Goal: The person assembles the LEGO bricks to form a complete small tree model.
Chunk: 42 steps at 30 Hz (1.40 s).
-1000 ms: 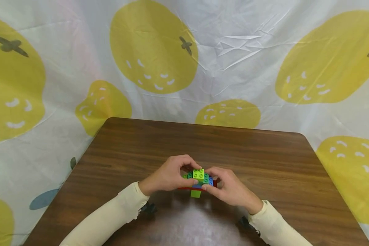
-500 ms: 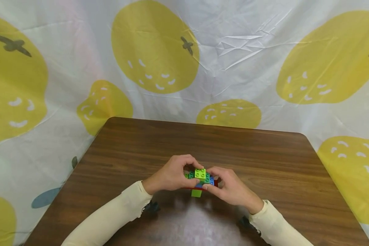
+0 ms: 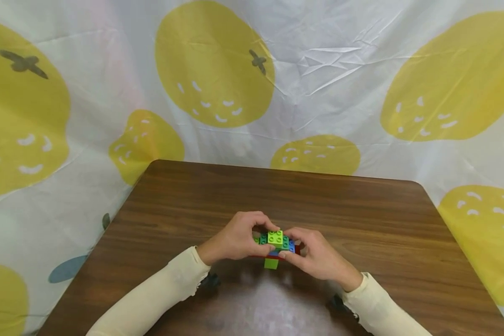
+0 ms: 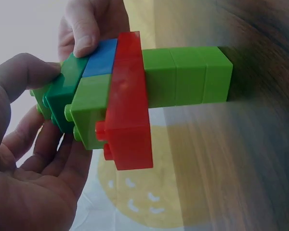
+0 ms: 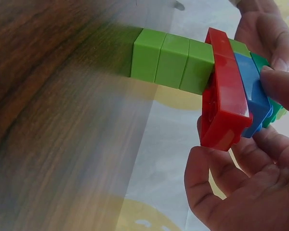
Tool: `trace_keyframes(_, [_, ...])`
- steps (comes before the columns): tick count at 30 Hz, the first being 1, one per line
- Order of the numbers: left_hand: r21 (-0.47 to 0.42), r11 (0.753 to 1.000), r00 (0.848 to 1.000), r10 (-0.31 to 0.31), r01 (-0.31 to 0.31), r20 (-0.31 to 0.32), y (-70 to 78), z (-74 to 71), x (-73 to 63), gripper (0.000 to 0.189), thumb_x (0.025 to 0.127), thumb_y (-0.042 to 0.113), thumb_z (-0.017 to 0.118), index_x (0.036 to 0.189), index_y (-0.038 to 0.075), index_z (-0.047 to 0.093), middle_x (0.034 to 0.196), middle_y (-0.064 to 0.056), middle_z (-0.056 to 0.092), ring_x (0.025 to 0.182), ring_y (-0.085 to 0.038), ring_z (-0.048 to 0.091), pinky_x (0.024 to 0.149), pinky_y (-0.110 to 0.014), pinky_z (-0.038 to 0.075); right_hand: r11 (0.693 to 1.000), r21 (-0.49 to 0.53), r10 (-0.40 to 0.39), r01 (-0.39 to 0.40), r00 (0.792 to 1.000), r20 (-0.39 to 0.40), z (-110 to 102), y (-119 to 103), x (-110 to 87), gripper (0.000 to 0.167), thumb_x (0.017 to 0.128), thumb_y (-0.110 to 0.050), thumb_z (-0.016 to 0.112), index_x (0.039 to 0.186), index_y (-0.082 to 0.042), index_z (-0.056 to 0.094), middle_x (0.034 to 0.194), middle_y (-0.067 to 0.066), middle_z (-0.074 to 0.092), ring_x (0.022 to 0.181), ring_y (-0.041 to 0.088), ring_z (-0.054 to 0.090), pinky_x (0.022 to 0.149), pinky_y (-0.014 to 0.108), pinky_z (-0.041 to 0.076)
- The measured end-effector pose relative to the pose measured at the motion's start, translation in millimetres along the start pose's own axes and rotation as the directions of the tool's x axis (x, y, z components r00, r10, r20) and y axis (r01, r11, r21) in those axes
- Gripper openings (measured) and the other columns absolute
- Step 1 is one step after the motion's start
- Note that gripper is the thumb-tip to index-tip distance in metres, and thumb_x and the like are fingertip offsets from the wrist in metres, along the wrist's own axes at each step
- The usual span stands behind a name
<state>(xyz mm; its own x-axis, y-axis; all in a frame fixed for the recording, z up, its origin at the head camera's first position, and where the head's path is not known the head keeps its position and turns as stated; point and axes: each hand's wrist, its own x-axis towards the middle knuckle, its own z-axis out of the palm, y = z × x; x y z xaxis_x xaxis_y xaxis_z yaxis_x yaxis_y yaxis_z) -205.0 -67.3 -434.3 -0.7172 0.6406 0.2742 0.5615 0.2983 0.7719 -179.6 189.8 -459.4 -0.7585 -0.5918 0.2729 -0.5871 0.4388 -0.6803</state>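
Note:
A tower of toy building bricks stands upright on the table. Several lime-green bricks (image 4: pixel 188 77) form its narrow stem, touching the wood. Across them lies a wide red layer (image 4: pixel 130 110), topped by a blue brick (image 5: pixel 253 91) and a lime brick (image 4: pixel 90 108) side by side. Above that comes a dark green brick (image 4: pixel 67 94), then a small lime brick (image 3: pixel 275 238) at the top. My left hand (image 3: pixel 237 238) pinches the top lime brick between thumb and fingers. From the other side, my right hand (image 3: pixel 319 256) grips the tower around its blue and dark green layers.
The brown wooden table (image 3: pixel 218 191) has rounded far corners. A white cloth (image 3: pixel 231 149) printed with yellow fruit hangs behind it and along both sides. Dark objects (image 3: pixel 210 281) show beneath both wrists.
The head view shifts slightly, so everything appears a little farther right. Both hands keep their hold, and the bricks show no clear movement.

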Motion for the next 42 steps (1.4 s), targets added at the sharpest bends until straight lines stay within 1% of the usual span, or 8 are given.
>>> trace_keyframes(7, [-0.015, 1.0, 0.999, -0.018, 0.018, 0.038, -0.2, -1.4, 2.8, 0.033, 0.085, 0.016, 0.089, 0.115, 0.014, 0.076, 0.108, 0.003, 0.076, 0.09, -0.006, 0.068, 0.084, -0.035, 0.063, 1.0, -0.003, 0.002, -0.002, 1.0, -0.011, -0.5, -0.5, -1.2, 0.031, 0.098, -0.022, 0.078, 0.127, -0.012, 0.07, 0.106, -0.003, 0.076, 0.085, 0.002, 0.068, 0.069, 0.029, 0.061])
trace_keyframes(11, [-0.011, 1.0, 0.999, -0.018, 0.018, 0.041, -1.0, -1.5, -0.5, 0.035, 0.087, 0.016, 0.089, 0.119, 0.014, 0.075, 0.11, 0.003, 0.075, 0.091, -0.007, 0.067, 0.082, -0.033, 0.063, 1.0, -0.005, 0.001, -0.001, 1.0, -0.006, 0.8, -0.1, -0.2, 0.032, 0.099, -0.024, 0.077, 0.128, -0.011, 0.069, 0.108, -0.002, 0.076, 0.085, 0.002, 0.068, 0.07, 0.028, 0.061])
trace_keyframes(17, [-0.03, 1.0, 0.999, 0.008, -0.007, 0.044, -3.1, -0.7, -6.3, 0.036, 0.09, 0.014, 0.085, 0.124, 0.013, 0.072, 0.115, 0.002, 0.072, 0.097, -0.008, 0.067, 0.081, -0.029, 0.064, 1.0, -0.003, 0.013, -0.013, 1.0, 0.014, 2.2, -2.2, 0.8, 0.034, 0.099, -0.026, 0.077, 0.129, -0.01, 0.068, 0.108, -0.001, 0.077, 0.085, 0.002, 0.068, 0.071, 0.027, 0.061])
trace_keyframes(21, [-0.018, 0.999, 0.998, 0.038, -0.038, 0.039, -4.6, 0.0, -6.8, 0.038, 0.092, 0.016, 0.084, 0.127, 0.015, 0.07, 0.117, 0.001, 0.072, 0.101, -0.009, 0.067, 0.085, -0.028, 0.062, 1.0, -0.014, 0.024, -0.024, 1.0, 0.018, 1.1, -3.8, 0.3, 0.034, 0.099, -0.026, 0.077, 0.129, -0.011, 0.068, 0.108, -0.002, 0.076, 0.084, 0.002, 0.067, 0.071, 0.027, 0.061])
trace_keyframes(24, [0.0, 0.999, 0.998, 0.045, -0.045, 0.042, -5.4, -0.3, -7.0, 0.041, 0.092, 0.017, 0.084, 0.13, 0.016, 0.069, 0.121, 0.002, 0.072, 0.105, -0.009, 0.067, 0.089, -0.029, 0.061, 0.999, -0.03, 0.026, -0.025, 1.0, 0.017, 0.3, -3.6, -0.1, 0.035, 0.099, -0.028, 0.076, 0.129, -0.012, 0.067, 0.108, -0.003, 0.076, 0.086, 0.002, 0.067, 0.072, 0.026, 0.06])
trace_keyframes(30, [0.016, 1.0, 0.998, 0.017, -0.018, 0.066, -10.6, -0.4, -9.9, 0.046, 0.092, 0.02, 0.084, 0.135, 0.018, 0.067, 0.125, 0.003, 0.071, 0.108, -0.008, 0.067, 0.094, -0.029, 0.06, 0.999, -0.047, 0.014, -0.014, 1.0, 0.009, 0.5, -2.1, -2.4, 0.034, 0.099, -0.027, 0.077, 0.128, -0.013, 0.067, 0.108, -0.004, 0.075, 0.086, 0.004, 0.068, 0.072, 0.026, 0.061])
trace_keyframes(36, [0.029, 0.999, 0.998, -0.031, 0.03, 0.052, -17.1, -2.8, -16.8, 0.045, 0.091, 0.023, 0.085, 0.132, 0.017, 0.068, 0.121, 0.004, 0.071, 0.107, -0.009, 0.067, 0.092, -0.031, 0.06, 0.997, -0.078, -0.004, 0.003, 1.0, -0.005, 0.6, -1.9, -4.7, 0.037, 0.098, -0.026, 0.078, 0.13, -0.011, 0.066, 0.109, -0.003, 0.075, 0.088, 0.008, 0.07, 0.075, 0.03, 0.062])
trace_keyframes(42, [0.02, 0.997, 0.996, -0.072, 0.071, 0.043, -20.2, -7.1, -22.9, 0.044, 0.091, 0.021, 0.086, 0.131, 0.015, 0.068, 0.125, 0.003, 0.071, 0.11, -0.011, 0.068, 0.097, -0.036, 0.06, 0.995, -0.095, 0.02, -0.02, 1.0, -0.004, -1.4, -3.2, -6.7, 0.04, 0.097, -0.027, 0.079, 0.133, -0.013, 0.066, 0.113, -0.006, 0.075, 0.09, 0.009, 0.071, 0.079, 0.033, 0.062])
